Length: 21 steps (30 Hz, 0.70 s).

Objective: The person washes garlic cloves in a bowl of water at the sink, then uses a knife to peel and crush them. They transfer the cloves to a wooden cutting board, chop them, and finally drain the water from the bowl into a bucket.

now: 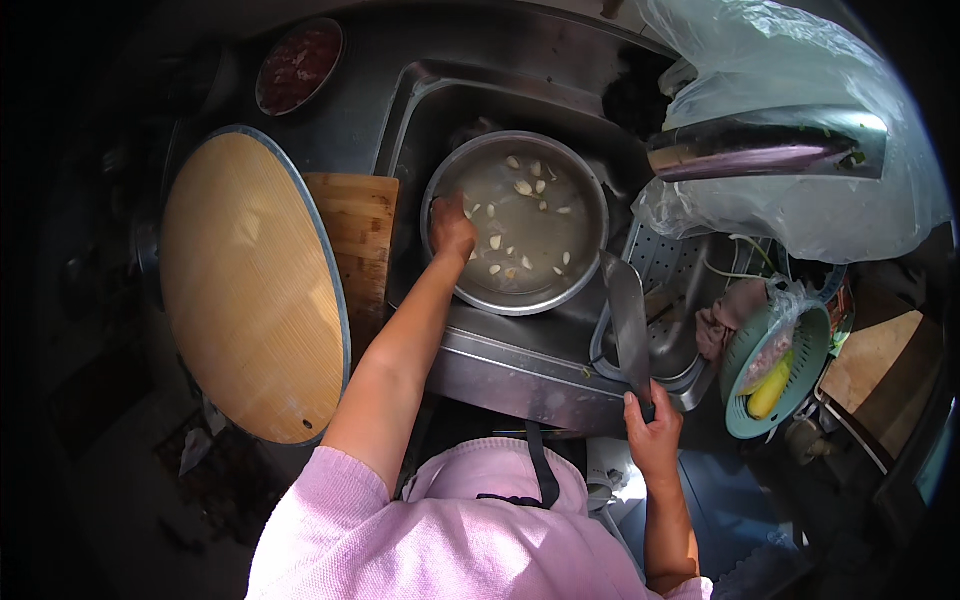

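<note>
A wide metal basin (527, 301) sits in the stainless steel sink and holds cloudy water. Several pale garlic cloves (523, 188) are spread through the water. My left hand (453, 229) reaches over the basin's left side, fingers bent down near the inner wall. Whether those fingers grip a clove or the basin is hidden by the back of the hand. To the right, my right hand (654, 431) is closed around the handle of a kitchen cleaver (628, 322). Its broad blade points away from me, with the tip by the basin's right rim.
Left of the sink lie a wooden cutting board (367, 225) and a large oval-looking board (251, 285). A bowl of red meat (300, 66) stands behind them. Right are a perforated metal tray (660, 251), a pink cloth (731, 311), a green colander (814, 337) and a plastic bag (787, 217).
</note>
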Motion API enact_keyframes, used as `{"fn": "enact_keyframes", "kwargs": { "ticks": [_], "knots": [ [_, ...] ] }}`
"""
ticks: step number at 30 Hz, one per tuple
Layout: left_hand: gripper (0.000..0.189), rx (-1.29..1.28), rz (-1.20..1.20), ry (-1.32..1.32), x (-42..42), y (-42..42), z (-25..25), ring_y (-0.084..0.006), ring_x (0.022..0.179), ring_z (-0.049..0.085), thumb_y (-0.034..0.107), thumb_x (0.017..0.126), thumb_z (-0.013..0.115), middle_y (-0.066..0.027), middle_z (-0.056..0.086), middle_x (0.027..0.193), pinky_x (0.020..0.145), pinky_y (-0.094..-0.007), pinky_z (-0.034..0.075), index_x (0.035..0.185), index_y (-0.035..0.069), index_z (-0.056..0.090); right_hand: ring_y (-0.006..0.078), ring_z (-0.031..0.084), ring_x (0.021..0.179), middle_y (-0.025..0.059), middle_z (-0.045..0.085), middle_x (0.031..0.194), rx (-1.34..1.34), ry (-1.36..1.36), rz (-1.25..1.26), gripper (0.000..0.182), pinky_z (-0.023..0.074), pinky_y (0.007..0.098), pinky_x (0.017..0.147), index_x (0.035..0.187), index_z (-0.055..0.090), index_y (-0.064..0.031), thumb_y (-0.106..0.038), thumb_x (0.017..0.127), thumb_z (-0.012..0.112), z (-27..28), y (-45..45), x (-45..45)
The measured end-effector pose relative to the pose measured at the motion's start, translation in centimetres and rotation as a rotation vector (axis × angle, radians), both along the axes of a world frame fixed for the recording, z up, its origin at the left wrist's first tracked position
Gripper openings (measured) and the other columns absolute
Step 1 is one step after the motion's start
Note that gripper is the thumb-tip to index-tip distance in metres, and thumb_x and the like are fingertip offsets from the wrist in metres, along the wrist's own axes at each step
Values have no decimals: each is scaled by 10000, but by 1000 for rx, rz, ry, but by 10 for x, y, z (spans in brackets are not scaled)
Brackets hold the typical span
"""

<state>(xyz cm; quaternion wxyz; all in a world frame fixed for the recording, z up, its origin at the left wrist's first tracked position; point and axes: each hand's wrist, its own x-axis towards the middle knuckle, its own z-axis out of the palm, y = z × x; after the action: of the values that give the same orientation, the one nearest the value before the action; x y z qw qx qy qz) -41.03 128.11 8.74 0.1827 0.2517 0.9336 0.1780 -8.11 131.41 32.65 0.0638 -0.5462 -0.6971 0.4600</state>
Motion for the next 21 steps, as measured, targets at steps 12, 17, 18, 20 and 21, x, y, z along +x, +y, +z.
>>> {"fn": "enact_keyframes", "kwargs": {
  "ticks": [12,17,18,20,21],
  "knots": [
    [248,-129,271,-938,27,44,30,-252,808,585,269,828,475,-120,605,799,712,-341,450,924,61,569,35,430,479,-12,509,586,-33,-14,-86,206,357,199,428,983,536,-9,-87,795,567,-19,-3,15],
    [168,179,-66,-654,32,67,16,-269,820,577,148,818,477,-124,595,798,724,-347,453,943,79,565,108,487,552,39,532,647,-35,-28,-100,230,385,228,495,991,533,-5,-88,781,578,-20,-3,16],
    [161,174,-218,-472,33,68,9,-282,829,573,128,812,476,-129,593,801,731,-353,453,941,80,561,183,551,644,98,572,730,-95,-49,-133,255,422,260,577,997,533,3,-85,764,589,-19,-4,17],
    [163,46,-494,-171,36,67,-11,-307,846,563,110,804,470,-138,590,819,743,-363,446,942,83,553,257,616,738,158,612,814,-158,-74,-162,282,459,292,660,1006,533,10,-81,748,599,-19,-6,20],
    [165,-19,-598,-77,37,69,-14,-318,853,558,100,800,465,-142,588,831,748,-369,442,942,84,549,256,616,740,159,611,815,-160,-75,-164,283,459,292,661,1009,533,10,-81,749,599,-21,-7,22]
  ]
}}
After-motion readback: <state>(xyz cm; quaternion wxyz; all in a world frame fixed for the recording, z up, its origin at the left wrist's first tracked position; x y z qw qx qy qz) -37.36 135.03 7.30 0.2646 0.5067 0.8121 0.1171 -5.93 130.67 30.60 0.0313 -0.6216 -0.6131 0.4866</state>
